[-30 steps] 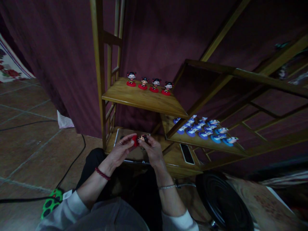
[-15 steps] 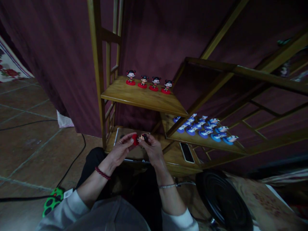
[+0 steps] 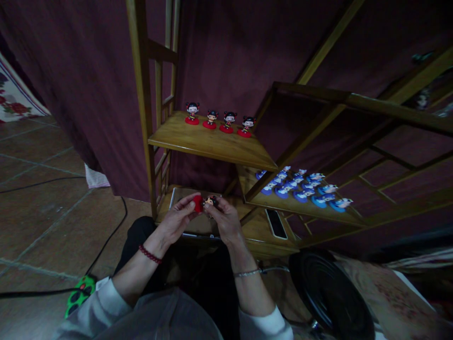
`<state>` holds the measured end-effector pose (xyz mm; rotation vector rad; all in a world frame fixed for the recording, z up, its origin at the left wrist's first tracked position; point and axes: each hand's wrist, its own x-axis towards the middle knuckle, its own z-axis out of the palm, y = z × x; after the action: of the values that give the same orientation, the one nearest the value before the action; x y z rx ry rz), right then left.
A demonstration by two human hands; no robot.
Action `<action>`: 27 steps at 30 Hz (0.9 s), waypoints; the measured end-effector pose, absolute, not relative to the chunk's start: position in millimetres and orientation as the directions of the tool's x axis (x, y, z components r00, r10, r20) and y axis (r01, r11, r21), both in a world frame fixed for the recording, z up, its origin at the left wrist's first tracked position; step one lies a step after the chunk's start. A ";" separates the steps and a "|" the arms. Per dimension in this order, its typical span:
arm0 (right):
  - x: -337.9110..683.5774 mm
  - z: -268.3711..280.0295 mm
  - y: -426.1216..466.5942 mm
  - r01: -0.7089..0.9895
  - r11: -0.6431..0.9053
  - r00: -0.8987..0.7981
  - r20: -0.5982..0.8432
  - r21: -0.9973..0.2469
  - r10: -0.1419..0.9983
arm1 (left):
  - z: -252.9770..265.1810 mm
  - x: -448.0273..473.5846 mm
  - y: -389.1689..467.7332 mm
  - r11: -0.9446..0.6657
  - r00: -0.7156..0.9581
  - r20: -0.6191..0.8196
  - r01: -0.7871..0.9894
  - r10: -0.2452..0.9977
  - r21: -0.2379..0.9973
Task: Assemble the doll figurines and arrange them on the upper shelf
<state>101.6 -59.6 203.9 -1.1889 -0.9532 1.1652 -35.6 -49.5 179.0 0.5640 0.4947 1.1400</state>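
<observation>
Between my two hands, above the low shelf, is a small figurine (image 3: 209,201) with black hair buns, tipped on its side. My left hand (image 3: 180,215) is closed on its round red base (image 3: 197,203), thumb on the flat face. The fingers of my right hand (image 3: 226,218) pinch the figurine by its head and body. Whether base and figurine are joined cannot be made out. On the wooden shelf (image 3: 208,146) above, several like figurines stand upright in a row on red bases, one of them a figurine (image 3: 192,113) at the left end.
Several blue and purple figurines (image 3: 300,189) crowd the shelf to the right. Below them lies a phone (image 3: 276,224). A tray-like board (image 3: 193,226) rests under my hands. At lower right is a black round object (image 3: 329,293); a green power strip (image 3: 80,296) with cables lies on the floor.
My hands stay nearly in place. The red base has turned slightly, showing more of its face, and the view has shifted a little.
</observation>
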 end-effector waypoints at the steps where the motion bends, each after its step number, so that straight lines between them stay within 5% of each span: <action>1: 101.3 203.5 -59.5 -0.150 -0.007 0.180 -0.034 -0.989 0.983 | 179.4 -35.6 -49.5 0.307 0.336 -0.083 -0.698 0.938 0.647; 27: 104.2 204.9 -60.0 0.062 0.141 0.111 0.147 -0.988 0.983 | 188.7 -34.5 -49.8 0.297 0.298 -0.119 -0.672 0.947 0.679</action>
<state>104.2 -60.0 204.9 -1.1923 -1.2276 0.9926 -34.5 -49.8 188.7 0.5722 0.5698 1.1564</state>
